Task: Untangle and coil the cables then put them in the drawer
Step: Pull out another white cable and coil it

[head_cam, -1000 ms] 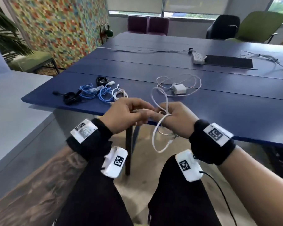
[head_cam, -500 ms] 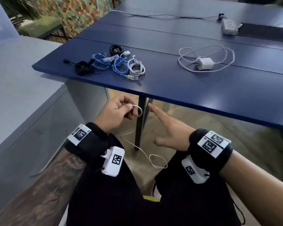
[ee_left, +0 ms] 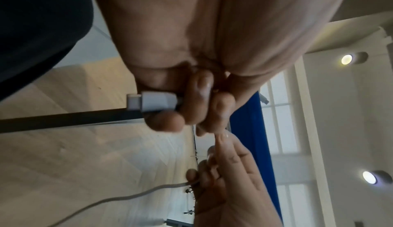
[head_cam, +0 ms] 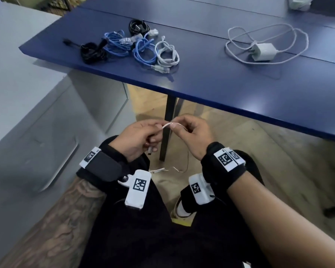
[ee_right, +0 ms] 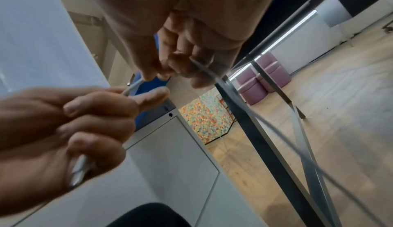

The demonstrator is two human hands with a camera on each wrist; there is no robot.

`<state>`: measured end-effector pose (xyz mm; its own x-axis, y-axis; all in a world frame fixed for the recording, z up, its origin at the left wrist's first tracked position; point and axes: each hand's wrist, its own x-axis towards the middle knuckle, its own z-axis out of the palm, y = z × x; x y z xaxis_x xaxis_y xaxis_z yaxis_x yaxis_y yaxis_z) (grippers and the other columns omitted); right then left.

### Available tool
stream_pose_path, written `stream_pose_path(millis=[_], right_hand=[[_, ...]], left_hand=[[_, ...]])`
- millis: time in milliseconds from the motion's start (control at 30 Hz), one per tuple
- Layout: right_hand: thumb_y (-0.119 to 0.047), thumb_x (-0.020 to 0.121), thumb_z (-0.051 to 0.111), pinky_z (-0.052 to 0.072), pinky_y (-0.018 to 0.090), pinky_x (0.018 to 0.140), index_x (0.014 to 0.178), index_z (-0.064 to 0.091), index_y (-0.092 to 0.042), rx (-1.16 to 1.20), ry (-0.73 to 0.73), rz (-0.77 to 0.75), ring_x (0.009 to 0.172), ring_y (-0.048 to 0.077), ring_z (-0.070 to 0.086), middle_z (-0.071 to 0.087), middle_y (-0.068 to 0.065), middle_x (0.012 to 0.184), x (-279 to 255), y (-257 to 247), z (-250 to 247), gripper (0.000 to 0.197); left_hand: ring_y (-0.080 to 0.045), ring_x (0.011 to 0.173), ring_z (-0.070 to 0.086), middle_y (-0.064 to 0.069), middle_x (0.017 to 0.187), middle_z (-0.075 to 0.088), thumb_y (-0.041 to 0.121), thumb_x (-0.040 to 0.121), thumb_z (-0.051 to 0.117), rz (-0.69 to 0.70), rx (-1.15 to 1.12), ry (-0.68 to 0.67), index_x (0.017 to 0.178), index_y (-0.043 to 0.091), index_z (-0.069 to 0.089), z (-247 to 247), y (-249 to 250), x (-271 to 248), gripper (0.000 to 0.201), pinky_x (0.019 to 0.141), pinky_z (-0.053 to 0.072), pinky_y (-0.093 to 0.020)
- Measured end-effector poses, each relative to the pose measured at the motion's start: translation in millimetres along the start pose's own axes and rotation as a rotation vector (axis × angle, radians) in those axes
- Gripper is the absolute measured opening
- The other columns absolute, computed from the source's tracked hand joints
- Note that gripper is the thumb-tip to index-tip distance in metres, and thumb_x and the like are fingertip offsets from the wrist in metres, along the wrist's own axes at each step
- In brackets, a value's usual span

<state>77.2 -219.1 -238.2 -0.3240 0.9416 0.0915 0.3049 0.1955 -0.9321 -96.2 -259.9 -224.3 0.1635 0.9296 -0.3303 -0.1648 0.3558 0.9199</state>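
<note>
Fingers of the left hand [head_cam: 141, 138] and right hand [head_cam: 190, 136] pinch the white cable [head_cam: 167, 125] above the lap, at 6 o'clock from the counter [head_cam: 211, 82] — light, limp, slippery; grip beside the connector [ee_left: 153, 102].

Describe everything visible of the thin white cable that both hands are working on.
The white cable is thin, smooth and plastic-looking. A short span runs between the two hands, held in front of the person's lap, below the blue table's near edge. The left hand curls round one end; its white connector with a metal tip sticks out past the fingers. The right hand pinches the cable between thumb and fingertips. The slack trails from the right hand toward the floor.
</note>
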Motion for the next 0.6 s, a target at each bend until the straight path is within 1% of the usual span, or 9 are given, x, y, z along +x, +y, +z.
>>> stream_pose_path(millis=[67,100,200,267,300,333,400,467,600], right_hand=[[-0.021,0.085,0.077,0.050,0.024,0.064,0.091,0.065,-0.018,0.073,0.059,0.033,0.067,0.011,0.057,0.069,0.007,0.078,1.0,0.6,1.4,0.014],[-0.017,0.084,0.078,0.050,0.022,0.065,0.089,0.064,-0.017,0.087,0.070,0.039,0.069,0.010,0.058,0.070,0.005,0.079,1.4,1.3,1.4,0.014],[-0.012,0.088,0.073,0.056,0.031,0.078,0.090,0.069,-0.013,0.169,0.018,0.039,0.081,0.014,0.066,0.072,0.004,0.085,0.2,6.8,4.3,0.004],[-0.012,0.094,0.065,0.057,0.036,0.085,0.093,0.073,-0.016,0.271,-0.015,0.103,0.087,0.015,0.068,0.074,-0.003,0.088,-2.3,13.8,10.3,0.009],[-0.011,0.097,0.060,0.056,0.035,0.084,0.094,0.072,-0.018,0.311,-0.038,0.161,0.083,0.014,0.068,0.074,-0.006,0.085,-5.4,16.9,14.7,0.014],[-0.009,0.099,0.055,0.055,0.034,0.078,0.095,0.071,-0.017,0.349,-0.069,0.218,0.075,0.013,0.066,0.073,-0.006,0.078,-9.1,20.1,20.1,0.018],[-0.004,0.102,0.048,0.050,0.029,0.066,0.099,0.067,-0.009,0.393,-0.176,0.295,0.060,0.012,0.059,0.066,0.003,0.069,-19.7,27.6,33.6,0.020],[-0.003,0.102,0.047,0.050,0.022,0.060,0.107,0.066,-0.001,0.370,-0.307,0.319,0.054,0.011,0.055,0.061,0.010,0.067,-34.1,33.9,44.1,0.019],[-0.017,0.101,0.055,0.046,0.027,0.058,0.108,0.071,-0.018,0.231,-0.402,0.290,0.054,0.017,0.050,0.060,0.002,0.060,-49.3,27.8,42.3,0.018]], left_hand=[[-0.009,0.042,0.036,0.000,0.054,0.045,0.009,0.103,0.037,-0.021,0.017,-0.051,0.115,0.002,0.058,-2.0,-3.3,-1.9,0.025,0.054,0.044,-0.024],[-0.012,0.046,0.045,-0.002,0.059,0.052,0.010,0.103,0.039,-0.025,0.018,-0.077,0.114,0.002,0.058,-2.5,-4.8,-3.3,0.023,0.059,0.048,-0.026],[-0.023,0.075,0.071,-0.012,0.084,0.069,0.008,0.098,0.045,-0.051,-0.108,-0.131,0.099,0.005,0.061,-3.4,-5.6,-5.0,0.017,0.076,0.057,-0.034],[-0.027,0.091,0.072,-0.015,0.097,0.071,0.008,0.093,0.048,-0.049,-0.293,-0.137,0.096,0.003,0.062,-3.4,-3.8,-4.8,0.015,0.086,0.057,-0.037],[-0.027,0.095,0.071,-0.015,0.100,0.071,0.008,0.092,0.049,-0.032,-0.392,-0.125,0.095,0.003,0.062,-2.7,-2.7,-4.8,0.015,0.088,0.057,-0.037],[-0.026,0.097,0.071,-0.015,0.101,0.072,0.007,0.092,0.049,-0.008,-0.491,-0.102,0.095,0.003,0.063,-2.3,-1.3,-4.5,0.016,0.087,0.057,-0.036],[-0.024,0.098,0.071,-0.013,0.099,0.073,0.005,0.091,0.048,0.048,-0.657,-0.011,0.093,0.002,0.064,-2.8,0.6,-2.4,0.017,0.088,0.057,-0.035],[-0.022,0.097,0.072,-0.012,0.098,0.074,0.004,0.094,0.046,0.106,-0.732,0.107,0.094,0.002,0.062,-8.1,0.0,1.3,0.016,0.090,0.057,-0.034],[-0.021,0.095,0.072,-0.011,0.096,0.074,0.005,0.098,0.047,0.155,-0.679,0.296,0.094,0.003,0.063,-20.6,-12.1,6.6,0.017,0.089,0.057,-0.032]])
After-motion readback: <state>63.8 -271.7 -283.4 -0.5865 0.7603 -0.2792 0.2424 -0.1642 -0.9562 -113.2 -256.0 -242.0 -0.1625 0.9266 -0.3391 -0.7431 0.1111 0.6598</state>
